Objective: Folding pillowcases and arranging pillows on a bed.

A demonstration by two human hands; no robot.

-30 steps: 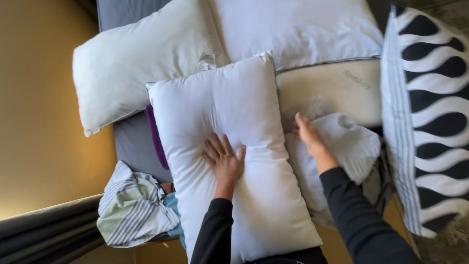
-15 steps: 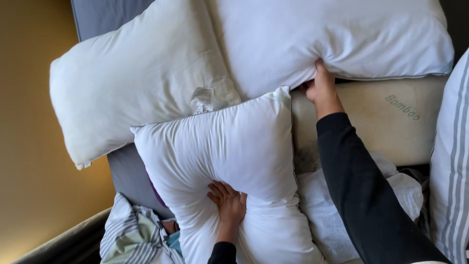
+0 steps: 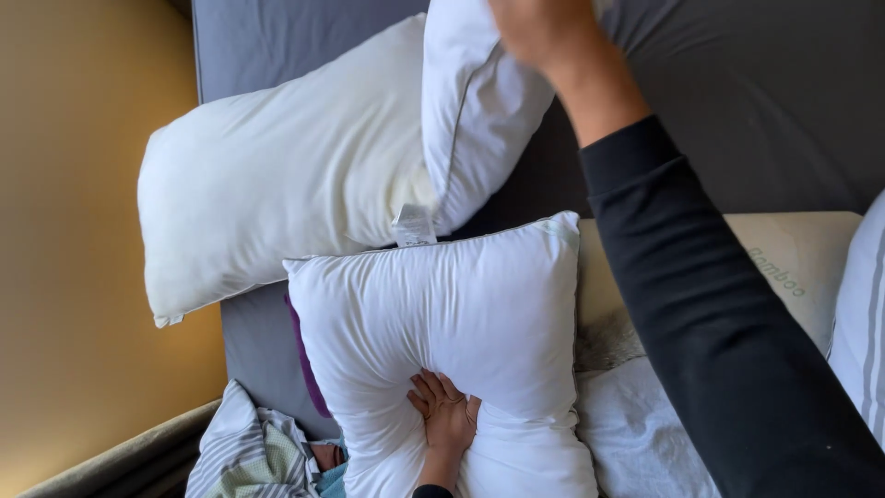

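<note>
My left hand point(image 3: 445, 415) presses flat into the lower middle of a plump white pillow point(image 3: 442, 314) lying on the grey bed sheet point(image 3: 737, 101); its fingers are spread on the fabric. My right hand point(image 3: 539, 32), in a black sleeve, is raised at the top of the view and grips the edge of another white pillow point(image 3: 475, 111), which hangs lifted above the sheet. A third, cream-white pillow point(image 3: 277, 184) lies to the left, partly under the lifted one.
A beige foam pillow point(image 3: 793, 267) lies at the right, next to a white striped cushion point(image 3: 862, 314). White bedding point(image 3: 636, 443) sits at the bottom right. Striped cloth point(image 3: 244, 456) is bunched at the bottom left. A yellow-brown wall point(image 3: 83, 231) runs along the left.
My right hand has lifted the far white pillow up off the bed, baring grey sheet. My left hand stays pressed on the near pillow. The view has moved closer.
</note>
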